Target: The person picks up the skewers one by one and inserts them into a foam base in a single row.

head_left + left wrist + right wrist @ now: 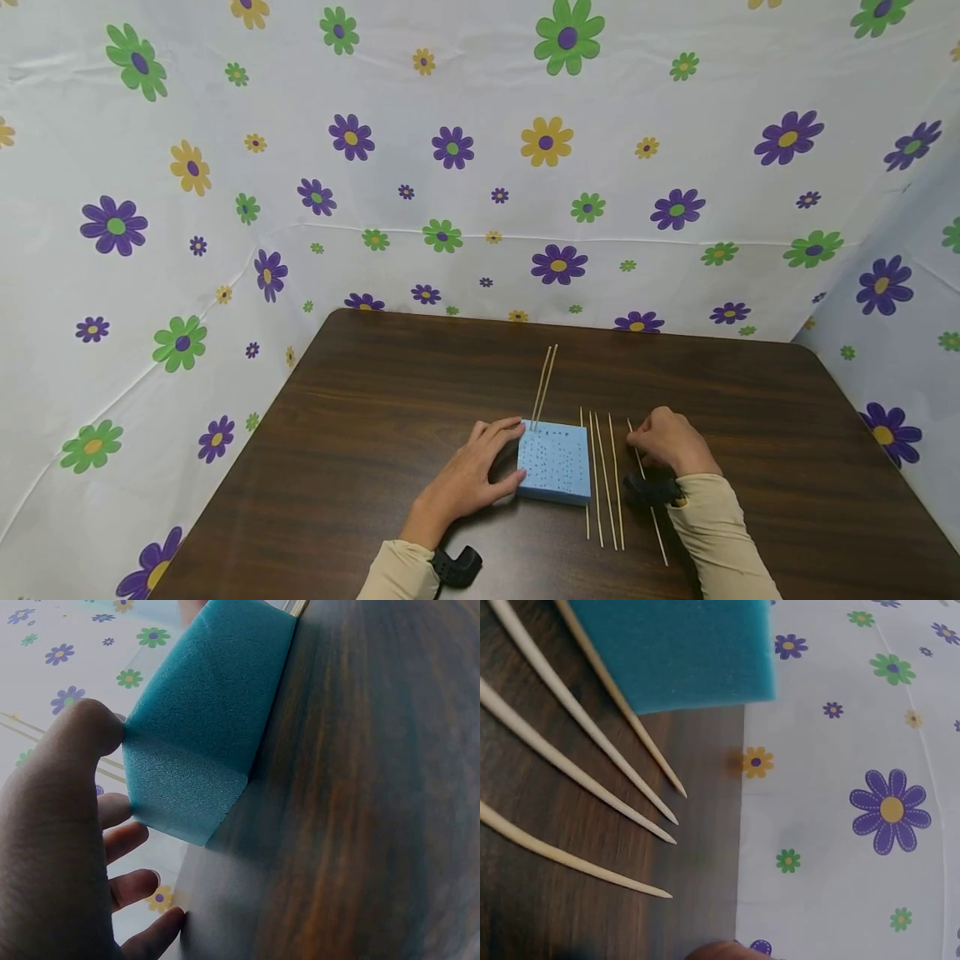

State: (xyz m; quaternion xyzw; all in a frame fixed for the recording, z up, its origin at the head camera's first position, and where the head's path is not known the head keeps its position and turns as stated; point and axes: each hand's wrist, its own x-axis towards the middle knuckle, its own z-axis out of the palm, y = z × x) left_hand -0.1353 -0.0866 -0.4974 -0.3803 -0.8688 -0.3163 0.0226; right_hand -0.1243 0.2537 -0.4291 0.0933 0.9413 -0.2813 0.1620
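A light-blue foam block [555, 467] dotted with small holes lies on the table. My left hand [468, 475] is at its left side, thumb and index finger touching that side near the corners, the other fingers loosely spread. Two thin wooden skewers [544, 387] stand up from the block's far left edge. My right hand [670, 439], its fingers curled, pinches another skewer [656, 533] near its far end, to the right of the block. In the right wrist view, only a fingertip [724, 951] of that hand shows, at the bottom edge.
Several pointed skewers [577, 769] lie roughly side by side between the block and my right hand, the leftmost close against the block. The dark wooden table [375, 400] has rounded far corners. A white flowered sheet [480, 108] hangs behind and beside it.
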